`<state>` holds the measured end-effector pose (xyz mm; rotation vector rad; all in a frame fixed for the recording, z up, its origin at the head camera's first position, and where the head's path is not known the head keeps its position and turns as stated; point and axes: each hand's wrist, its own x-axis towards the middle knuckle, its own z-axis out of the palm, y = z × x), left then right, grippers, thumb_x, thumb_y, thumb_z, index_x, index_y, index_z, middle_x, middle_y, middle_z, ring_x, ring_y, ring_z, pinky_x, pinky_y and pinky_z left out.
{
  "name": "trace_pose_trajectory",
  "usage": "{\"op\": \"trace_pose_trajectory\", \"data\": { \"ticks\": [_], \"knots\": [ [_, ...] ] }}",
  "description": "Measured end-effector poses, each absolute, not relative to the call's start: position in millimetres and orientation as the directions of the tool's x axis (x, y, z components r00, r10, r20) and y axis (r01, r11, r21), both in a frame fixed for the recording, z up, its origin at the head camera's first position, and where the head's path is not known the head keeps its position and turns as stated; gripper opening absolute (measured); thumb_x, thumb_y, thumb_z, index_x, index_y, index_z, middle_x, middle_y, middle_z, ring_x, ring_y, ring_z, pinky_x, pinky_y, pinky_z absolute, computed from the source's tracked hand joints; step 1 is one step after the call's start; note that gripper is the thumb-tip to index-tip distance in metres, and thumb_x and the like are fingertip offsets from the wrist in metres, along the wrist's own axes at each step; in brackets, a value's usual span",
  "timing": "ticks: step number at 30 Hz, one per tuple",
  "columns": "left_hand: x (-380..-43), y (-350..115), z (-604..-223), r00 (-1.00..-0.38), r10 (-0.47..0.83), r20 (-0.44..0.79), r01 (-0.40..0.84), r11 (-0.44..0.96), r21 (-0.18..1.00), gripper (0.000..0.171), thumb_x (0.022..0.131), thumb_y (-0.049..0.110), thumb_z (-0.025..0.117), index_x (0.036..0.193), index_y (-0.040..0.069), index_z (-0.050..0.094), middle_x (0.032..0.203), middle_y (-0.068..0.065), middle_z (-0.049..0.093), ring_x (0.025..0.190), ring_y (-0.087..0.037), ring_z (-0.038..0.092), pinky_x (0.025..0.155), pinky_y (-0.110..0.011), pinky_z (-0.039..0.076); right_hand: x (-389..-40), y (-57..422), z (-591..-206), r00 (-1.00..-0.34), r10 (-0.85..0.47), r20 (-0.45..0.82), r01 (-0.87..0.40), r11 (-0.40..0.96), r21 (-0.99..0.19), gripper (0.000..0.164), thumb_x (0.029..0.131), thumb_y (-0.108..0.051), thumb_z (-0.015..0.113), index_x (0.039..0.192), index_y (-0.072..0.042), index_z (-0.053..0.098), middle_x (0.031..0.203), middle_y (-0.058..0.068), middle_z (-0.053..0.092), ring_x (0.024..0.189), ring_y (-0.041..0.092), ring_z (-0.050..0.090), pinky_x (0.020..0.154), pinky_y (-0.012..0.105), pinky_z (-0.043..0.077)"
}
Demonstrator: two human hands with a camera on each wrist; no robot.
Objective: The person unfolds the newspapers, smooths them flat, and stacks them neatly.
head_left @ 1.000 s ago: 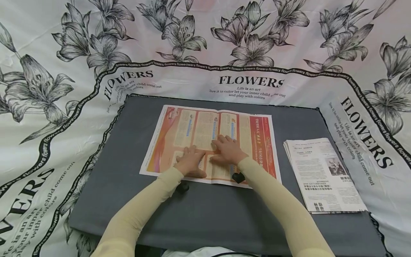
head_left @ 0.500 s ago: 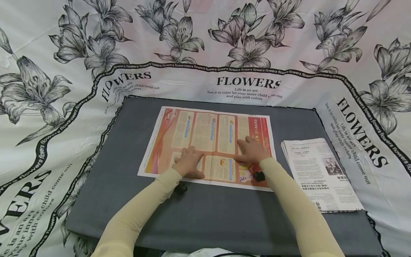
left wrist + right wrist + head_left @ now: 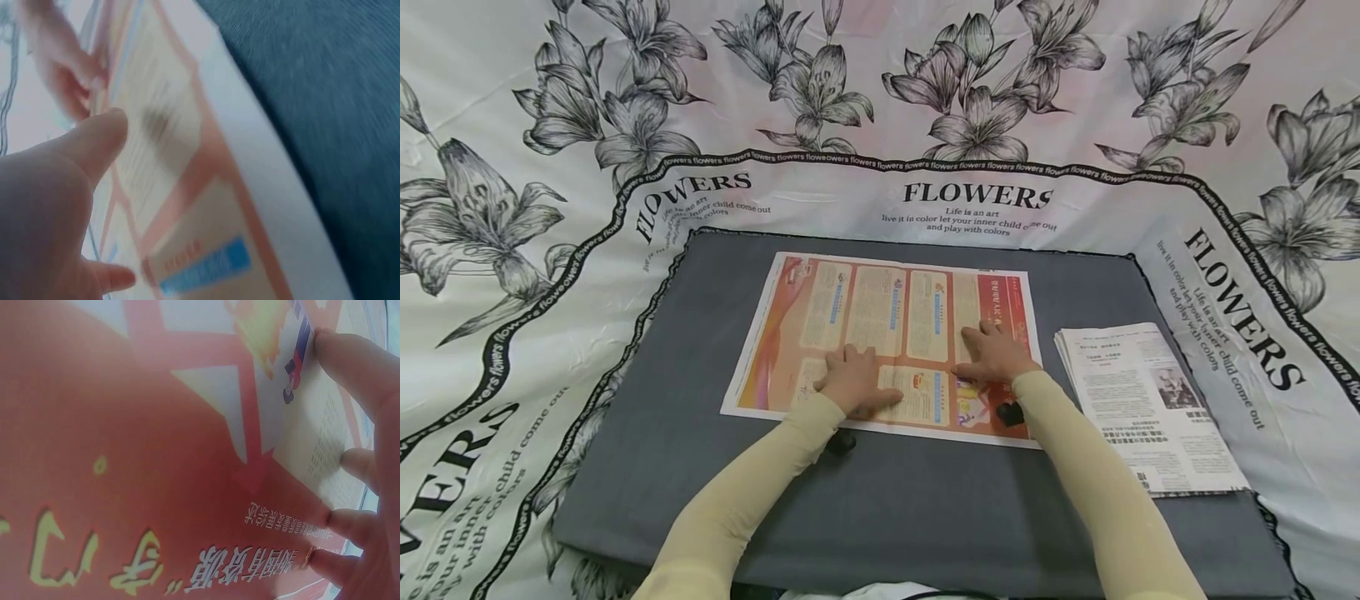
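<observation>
An orange and red printed newspaper sheet (image 3: 872,308) lies spread flat on the dark grey table. My left hand (image 3: 853,382) is over its lower middle part, fingers spread, thumb pointing right. In the left wrist view that thumb (image 3: 100,140) shows just above the page, near its white margin. On the red right-hand part rests my right hand (image 3: 996,354), with its fingers spread. The right wrist view shows its fingertips touching the printed sheet (image 3: 156,425). Neither hand grips anything.
A folded stack of black-and-white newspapers (image 3: 1138,400) lies at the table's right side. The grey table (image 3: 865,517) is bordered by a white cloth (image 3: 820,192) with flower prints and lettering.
My right hand has moved right across the sheet, from its middle to the red part. My left hand has shifted slightly right in the last half second. The view has tilted a little.
</observation>
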<state>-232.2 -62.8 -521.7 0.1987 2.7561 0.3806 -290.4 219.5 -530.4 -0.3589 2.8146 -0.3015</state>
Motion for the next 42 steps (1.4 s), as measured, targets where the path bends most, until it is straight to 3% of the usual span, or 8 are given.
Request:
{"op": "trace_pose_trajectory", "data": {
  "ticks": [5,13,19,23,29,36,39,42],
  "knots": [
    [-228,-49,-524,-0.935,0.106,-0.337,0.014,0.964,0.264,0.113,0.076,0.077,0.071,0.163,0.020,0.026,0.158,-0.028,0.028,0.138,-0.055,0.030,0.088,-0.079,0.047,-289,221,-532,-0.930,-0.268,-0.250,-0.211,0.949,-0.235,0.094,0.080,-0.061,0.073,0.156,-0.015,0.042,0.154,0.021,0.038,0.135,0.042,0.038,0.107,0.066,0.044],
    [-229,-41,-525,-0.939,0.106,-0.328,0.028,0.972,0.235,0.114,0.076,0.077,0.071,0.162,0.018,0.027,0.161,-0.028,0.024,0.144,-0.059,0.025,0.089,-0.078,0.048,-288,226,-530,-0.936,-0.256,-0.244,-0.201,0.953,-0.227,0.094,0.080,-0.061,0.074,0.156,-0.015,0.042,0.156,0.021,0.036,0.140,0.045,0.036,0.109,0.068,0.041],
    [-233,-46,-525,-0.934,0.109,-0.340,0.024,0.970,0.243,0.106,0.078,0.077,0.069,0.159,0.021,0.033,0.155,-0.027,0.031,0.139,-0.054,0.031,0.089,-0.078,0.047,-275,224,-533,-0.938,-0.241,-0.250,-0.186,0.956,-0.226,0.093,0.081,-0.059,0.073,0.156,-0.014,0.041,0.157,0.022,0.036,0.141,0.046,0.034,0.109,0.068,0.041],
    [-238,-50,-524,-0.935,0.094,-0.341,0.012,0.972,0.235,0.103,0.077,0.077,0.069,0.156,0.020,0.037,0.150,-0.027,0.035,0.136,-0.052,0.034,0.089,-0.078,0.048,-257,217,-534,-0.936,-0.254,-0.244,-0.213,0.960,-0.181,0.093,0.083,-0.062,0.070,0.156,-0.012,0.041,0.152,0.026,0.041,0.135,0.049,0.040,0.101,0.068,0.048],
    [-247,-53,-521,-0.931,0.088,-0.354,0.009,0.976,0.219,0.103,0.079,0.077,0.067,0.154,0.015,0.035,0.147,-0.032,0.034,0.130,-0.055,0.037,0.087,-0.077,0.049,-224,200,-531,-0.938,-0.264,-0.227,-0.238,0.962,-0.135,0.092,0.084,-0.065,0.069,0.152,-0.009,0.044,0.134,0.031,0.051,0.111,0.048,0.054,0.085,0.061,0.056],
    [-253,-57,-518,-0.935,0.104,-0.340,0.028,0.975,0.222,0.107,0.077,0.076,0.069,0.154,0.011,0.034,0.146,-0.037,0.034,0.129,-0.055,0.038,0.084,-0.068,0.054,-178,175,-523,-0.929,-0.288,-0.233,-0.271,0.957,-0.102,0.084,0.077,-0.064,0.078,0.136,-0.010,0.054,0.099,0.018,0.057,0.079,0.029,0.051,0.063,0.042,0.051],
    [-253,-59,-516,-0.929,0.150,-0.338,0.100,0.982,0.162,0.110,0.079,0.077,0.067,0.158,0.010,0.030,0.145,-0.037,0.039,0.129,-0.047,0.039,0.097,-0.056,0.047,-158,165,-518,-0.921,-0.310,-0.235,-0.297,0.951,-0.091,0.079,0.075,-0.063,0.081,0.128,-0.009,0.057,0.090,0.014,0.056,0.076,0.025,0.049,0.061,0.037,0.049],
    [-252,-60,-513,-0.925,0.190,-0.330,0.149,0.978,0.146,0.112,0.077,0.077,0.069,0.158,0.008,0.031,0.142,-0.035,0.043,0.125,-0.042,0.041,0.099,-0.053,0.038,-142,156,-514,-0.916,-0.337,-0.219,-0.323,0.941,-0.097,0.074,0.074,-0.060,0.083,0.120,-0.008,0.058,0.084,0.010,0.057,0.075,0.023,0.050,0.063,0.036,0.051]
  ]
}}
